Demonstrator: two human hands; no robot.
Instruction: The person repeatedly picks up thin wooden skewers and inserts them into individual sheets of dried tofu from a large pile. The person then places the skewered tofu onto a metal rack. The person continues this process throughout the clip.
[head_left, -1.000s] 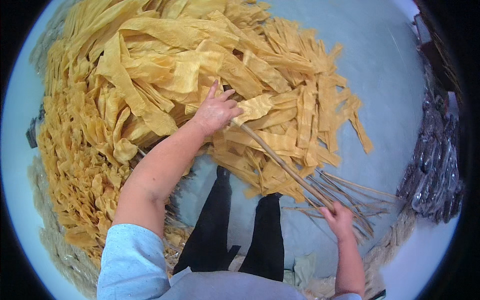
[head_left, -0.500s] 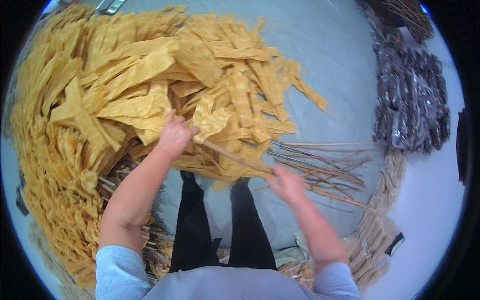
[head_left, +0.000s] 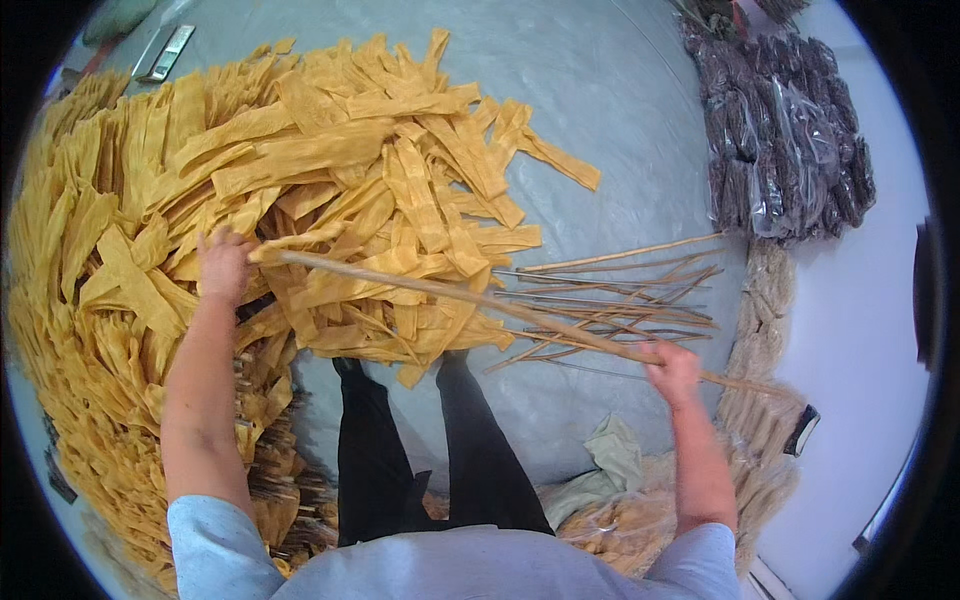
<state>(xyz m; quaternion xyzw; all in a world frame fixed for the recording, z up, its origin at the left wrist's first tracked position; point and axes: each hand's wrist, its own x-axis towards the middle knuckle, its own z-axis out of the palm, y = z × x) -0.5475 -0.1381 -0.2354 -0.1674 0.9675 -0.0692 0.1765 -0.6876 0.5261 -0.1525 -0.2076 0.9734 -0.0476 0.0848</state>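
A long, thin wooden stick (head_left: 440, 288) slants across in front of me, its right end lower than its left. My right hand (head_left: 672, 375) is closed around it near the right end. At the left end, the curled fingers of my left hand (head_left: 224, 266) meet the stick, and part of that grip is hidden. A wrinkled yellow strip (head_left: 305, 238) lies along the stick beside this hand. Beneath the stick spreads a large heap of flat, wrinkled yellow strips (head_left: 300, 165).
Several loose thin sticks (head_left: 620, 300) lie on the grey-blue sheeted floor (head_left: 610, 110) right of the heap. Dark bundles in clear plastic (head_left: 785, 140) are stacked at the far right. Pale bundles (head_left: 755, 400) line the right edge. A greenish cloth (head_left: 605, 465) lies near my legs.
My hands have moved apart, the left one leftward and the right one rightward along the stick. More of the stick is now bare between them. The view has shifted slightly.
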